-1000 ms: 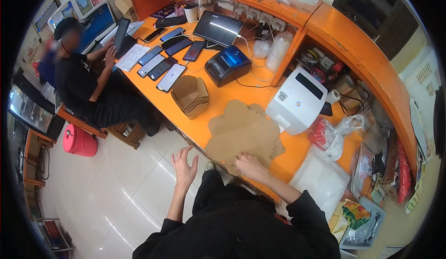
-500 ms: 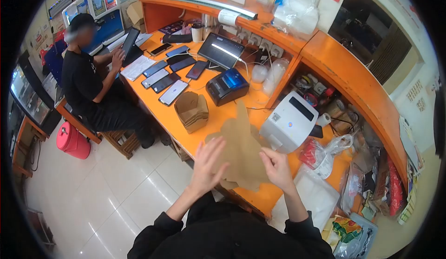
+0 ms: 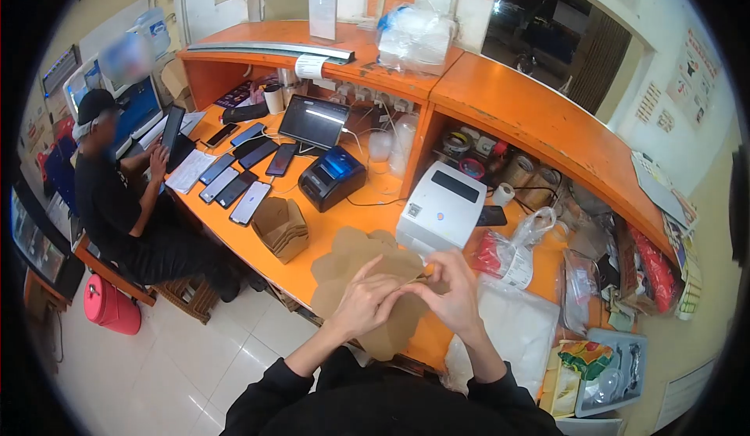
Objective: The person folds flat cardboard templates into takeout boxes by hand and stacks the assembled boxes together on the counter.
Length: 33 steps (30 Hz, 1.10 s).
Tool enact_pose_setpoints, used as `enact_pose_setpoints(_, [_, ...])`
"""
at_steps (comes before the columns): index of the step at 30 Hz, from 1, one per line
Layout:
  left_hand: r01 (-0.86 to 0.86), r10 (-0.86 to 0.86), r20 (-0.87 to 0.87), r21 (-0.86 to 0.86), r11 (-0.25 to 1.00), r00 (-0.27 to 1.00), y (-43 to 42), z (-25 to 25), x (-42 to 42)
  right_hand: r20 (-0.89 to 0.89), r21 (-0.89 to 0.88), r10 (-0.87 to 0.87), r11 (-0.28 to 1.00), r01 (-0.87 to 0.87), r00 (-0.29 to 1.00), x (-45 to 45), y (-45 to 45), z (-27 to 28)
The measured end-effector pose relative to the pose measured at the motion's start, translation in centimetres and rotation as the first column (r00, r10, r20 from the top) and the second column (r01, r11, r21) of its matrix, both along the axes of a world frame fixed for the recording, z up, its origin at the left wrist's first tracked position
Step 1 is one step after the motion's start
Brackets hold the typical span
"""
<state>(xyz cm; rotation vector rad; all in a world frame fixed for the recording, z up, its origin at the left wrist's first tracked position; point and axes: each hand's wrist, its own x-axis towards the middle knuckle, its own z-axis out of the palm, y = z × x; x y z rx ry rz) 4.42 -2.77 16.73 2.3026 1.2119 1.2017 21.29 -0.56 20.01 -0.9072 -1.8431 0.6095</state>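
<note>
Brown flat cardboard (image 3: 344, 260) with scalloped edges lies on the orange counter, and one piece is raised between my hands. My left hand (image 3: 366, 299) lies against the near side of the raised piece, its thumb and fingers pinching the edge. My right hand (image 3: 451, 291) pinches the same piece at its right side, fingers closed near a folded corner. The hands almost touch each other and hide part of the piece. A nested stack of folded brown boxes (image 3: 280, 229) stands to the left of the flat cardboard.
Several phones (image 3: 236, 188), a tablet (image 3: 314, 122) and a black printer (image 3: 332, 178) stand behind the boxes. A white printer (image 3: 440, 208) is beyond my right hand, with plastic bags (image 3: 504, 323) to the right. A seated person (image 3: 117, 201) holds a tablet at far left.
The view has tilted up and turned right. My left hand, earlier open, has come to the cardboard and closed on it. My right hand has lifted a piece and moved beside my left.
</note>
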Motion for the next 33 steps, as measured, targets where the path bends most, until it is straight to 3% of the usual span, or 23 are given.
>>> enact_pose_setpoints(2, [0.013,-0.012,-0.039,0.033,0.999,0.999,0.2,0.5,0.1,0.114,0.061,0.091,0.993,-0.099,0.989,0.4,-0.1,1.4])
enact_pose_setpoints(5, [0.023,-0.022,-0.011,0.051,0.998,1.0,0.3,0.5,0.4,0.364,0.34,-0.016,0.933,-0.117,0.931,1.1,0.3,0.7])
enact_pose_setpoints(8, [-0.046,0.038,0.064,0.13,0.99,0.997,0.3,1.1,1.1,0.3,0.43,-0.093,0.902,-0.047,0.949,0.8,0.3,-0.4])
enact_pose_setpoints(9, [-0.085,0.07,0.09,0.168,0.982,0.993,0.3,1.3,1.2,0.277,0.381,-0.144,0.924,0.029,0.95,0.9,0.0,0.1])
enact_pose_setpoints(11, [-0.235,0.225,0.312,-0.007,0.972,0.923,0.2,-0.5,0.3,0.238,0.277,-0.244,0.945,0.175,0.94,0.8,-0.7,1.7])
enact_pose_setpoints(13, [-0.359,0.387,0.468,-0.153,0.921,0.795,0.1,-1.3,-0.8,0.083,0.116,-0.131,0.986,0.121,0.988,1.7,-0.6,-0.3])
enact_pose_setpoints(14, [-0.42,0.463,0.523,-0.208,0.884,0.715,0.1,-1.2,-1.1,-0.001,0.04,-0.082,0.996,0.082,0.997,2.3,-0.6,-1.7])
enact_pose_setpoints(15, [-0.47,0.531,0.571,-0.267,0.841,0.626,0.2,-1.2,-1.2,-0.116,-0.199,0.089,0.974,-0.111,0.989,2.7,-0.9,-3.0])
enact_pose_setpoints(18, [-0.4,0.524,0.645,-0.345,0.849,0.556,0.4,-1.6,-0.6,-0.411,-0.624,0.167,0.665,-0.41,0.896,3.0,-1.5,-4.4])
enact_pose_setpoints(20, [-0.634,0.508,0.557,0.044,0.772,0.657,0.9,-0.4,0.7,-0.37,-0.563,0.096,0.768,-0.306,0.924,2.7,-1.6,-3.9])
enact_pose_setpoints(22, [-0.55,0.499,0.234,0.287,0.784,0.834,0.1,1.2,1.0,-0.322,-0.442,0.101,0.863,-0.244,0.941,2.3,-1.7,-3.0])
enact_pose_setpoints(23, [-0.404,0.433,-0.051,0.273,0.873,0.9,-0.9,1.9,0.7,-0.284,-0.35,0.143,0.905,-0.242,0.948,2.1,-1.7,-2.4])
enact_pose_setpoints(24, [-0.263,0.322,-0.329,0.212,0.941,0.888,-1.6,2.4,0.6,-0.24,-0.256,0.181,0.936,-0.242,0.954,2.0,-1.7,-1.7])
enact_pose_setpoints(27, [-0.034,0.047,-0.185,0.074,0.997,0.982,-0.8,1.6,1.0,-0.048,-0.117,0.165,0.978,-0.17,0.985,2.0,-1.5,-0.2])
enact_pose_setpoints(28, [0.049,-0.046,-0.125,0.019,0.999,0.991,-0.6,0.9,0.9,-0.057,-0.131,0.149,0.979,-0.155,0.987,2.0,-1.6,-0.4])
enact_pose_setpoints(30, [0.038,-0.028,-0.108,0.084,0.996,0.994,-0.5,0.2,1.1,-0.072,-0.157,0.119,0.979,-0.129,0.99,1.8,-1.7,-0.7])
enact_pose_setpoints(33, [-0.004,0.006,-0.011,0.143,0.99,1.0,-0.4,-0.1,1.2,-0.074,-0.1,-0.133,0.987,0.126,0.988,0.7,-2.4,-0.2])
